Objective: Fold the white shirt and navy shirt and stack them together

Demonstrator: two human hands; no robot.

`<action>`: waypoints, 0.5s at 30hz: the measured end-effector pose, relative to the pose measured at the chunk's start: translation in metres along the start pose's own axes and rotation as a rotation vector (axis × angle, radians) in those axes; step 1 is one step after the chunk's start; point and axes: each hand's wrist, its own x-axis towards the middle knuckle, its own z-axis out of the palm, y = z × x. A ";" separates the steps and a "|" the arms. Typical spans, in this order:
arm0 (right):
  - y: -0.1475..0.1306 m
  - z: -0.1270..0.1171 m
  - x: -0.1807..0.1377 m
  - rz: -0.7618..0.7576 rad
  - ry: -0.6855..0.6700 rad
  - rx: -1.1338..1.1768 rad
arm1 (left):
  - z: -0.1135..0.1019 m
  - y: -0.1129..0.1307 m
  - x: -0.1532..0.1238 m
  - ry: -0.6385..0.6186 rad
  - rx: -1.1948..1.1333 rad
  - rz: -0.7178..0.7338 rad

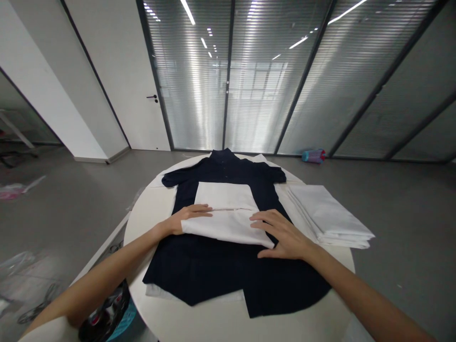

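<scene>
A dark navy short-sleeved collared shirt (213, 256) lies spread on a round white table (142, 237), its collar at the far side. On the shirt's middle rests a white cloth (224, 223), with a fold line running across it. My left hand (188, 216) touches the cloth's left end, fingers stretched over the fabric; its thumb is hidden. At the cloth's right end is my right hand (281, 232), fingers spread on top and thumb apart near the close edge. More white fabric (160, 290) shows under the shirt's lower hem.
Folded white cloths (331, 213) are stacked on the table's right, partly overhanging its edge. A blue basket (124, 318) with a black bag stands below left. Clear plastic (21, 263) lies on the floor. A blue-and-red package (313, 156) sits by the glass partition (256, 109).
</scene>
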 end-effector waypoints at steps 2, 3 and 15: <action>0.011 0.008 -0.007 -0.035 -0.032 -0.068 | 0.004 -0.003 -0.003 0.060 -0.078 -0.019; 0.017 0.012 -0.009 -0.033 -0.045 -0.093 | 0.005 -0.005 -0.004 0.087 -0.115 -0.024; 0.071 0.055 -0.005 0.373 -0.001 0.174 | 0.007 0.006 -0.001 0.243 -0.203 -0.308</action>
